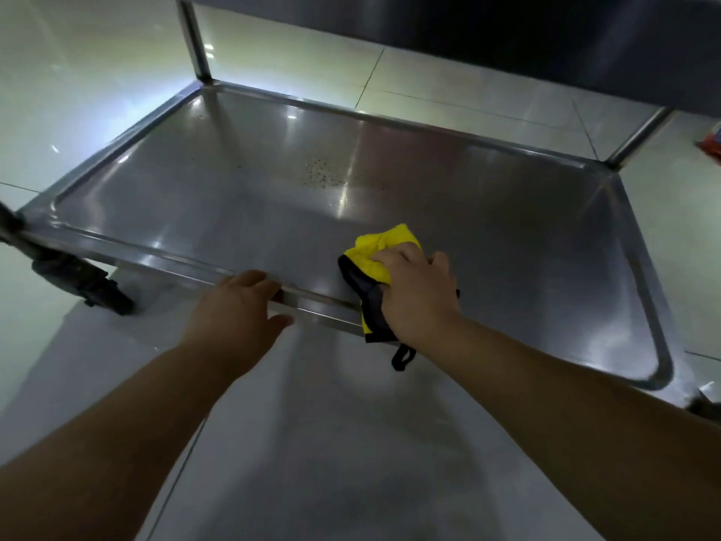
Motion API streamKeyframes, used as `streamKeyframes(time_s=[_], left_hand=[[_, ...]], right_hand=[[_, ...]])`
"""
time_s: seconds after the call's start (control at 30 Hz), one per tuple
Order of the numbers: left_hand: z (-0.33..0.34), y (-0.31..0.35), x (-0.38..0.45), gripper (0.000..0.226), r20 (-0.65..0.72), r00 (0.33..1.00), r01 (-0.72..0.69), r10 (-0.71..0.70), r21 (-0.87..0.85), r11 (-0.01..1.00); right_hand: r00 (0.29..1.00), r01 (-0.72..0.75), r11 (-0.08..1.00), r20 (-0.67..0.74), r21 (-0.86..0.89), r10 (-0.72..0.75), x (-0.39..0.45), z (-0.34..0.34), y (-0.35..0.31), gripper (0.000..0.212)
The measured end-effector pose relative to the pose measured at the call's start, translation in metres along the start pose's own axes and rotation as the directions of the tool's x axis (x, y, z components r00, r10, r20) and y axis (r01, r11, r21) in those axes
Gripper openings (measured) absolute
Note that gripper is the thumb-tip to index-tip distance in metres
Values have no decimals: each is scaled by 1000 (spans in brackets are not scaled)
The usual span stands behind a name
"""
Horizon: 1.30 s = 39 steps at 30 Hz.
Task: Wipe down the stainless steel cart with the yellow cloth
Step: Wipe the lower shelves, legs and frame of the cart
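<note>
The lower shelf of the stainless steel cart (218, 181) fills the middle of the head view, with a raised rim all round. My right hand (419, 292) grips a bunched yellow cloth (374, 251) with dark edging and holds it down on the shelf near the front rim. A black loop of the cloth hangs over the rim. My left hand (238, 310) holds the front rim to the left of the cloth, fingers over the top and thumb below. A patch of dark specks (324, 175) lies on the shelf behind the cloth.
The cart's upper shelf (507, 29) overhangs at the top. Upright posts (195, 41) stand at the back corners. A black caster wheel (84, 285) sits under the front left corner. Glossy floor tiles (78, 72) surround the cart. A red object (712, 144) lies far right.
</note>
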<state>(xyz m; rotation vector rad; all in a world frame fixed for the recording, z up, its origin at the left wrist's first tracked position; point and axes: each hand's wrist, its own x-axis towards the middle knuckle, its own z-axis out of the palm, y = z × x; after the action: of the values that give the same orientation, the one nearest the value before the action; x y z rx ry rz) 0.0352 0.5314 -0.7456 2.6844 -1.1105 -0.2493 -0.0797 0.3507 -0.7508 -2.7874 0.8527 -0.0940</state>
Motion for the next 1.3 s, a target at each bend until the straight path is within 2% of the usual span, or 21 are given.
streamKeyframes(time_s=[0.17,0.37,0.43,0.53,0.67,0.77,0.83,0.97,1.13,1.3], left_hand=[[-12,-30,3,48,24,997,79,-79,11,997],[-12,-64,10,48,10,998,69,-69,-5,998],[-11,-72,12,50,17,999,38,-39,19,999],[-9,-87,15,54,20,999,34,-35,61,998],[-10,-97,18,43,-35,999,-3,5,43,999],[-10,-93,20,29,-138,989,-53,55,15,998],[-8,-92,21,23,-182,981,-71,69,-4,997],[-6,-96,19,21,-210,972,-104,102,2,995],[-1,-90,11,14,-223,952,-202,209,54,978],[5,-77,3,8,-217,930,-290,296,59,955]], right_hand=[[998,52,996,21,76,-53,7,10,-32,51],[984,174,984,52,-37,-172,3,17,-49,77],[979,203,975,14,-96,-202,-5,21,-46,89],[961,254,961,-84,-105,-263,-24,23,-44,94],[917,386,911,-52,-142,-396,-36,27,-47,101],[920,366,911,-75,-190,-385,-28,34,-53,109],[927,330,922,-112,-204,-357,-21,40,-56,103],[920,288,911,-178,-294,-349,-21,43,-55,71],[923,258,921,-206,-293,-324,-38,38,-40,67],[958,138,951,-209,-276,-199,-54,36,-30,66]])
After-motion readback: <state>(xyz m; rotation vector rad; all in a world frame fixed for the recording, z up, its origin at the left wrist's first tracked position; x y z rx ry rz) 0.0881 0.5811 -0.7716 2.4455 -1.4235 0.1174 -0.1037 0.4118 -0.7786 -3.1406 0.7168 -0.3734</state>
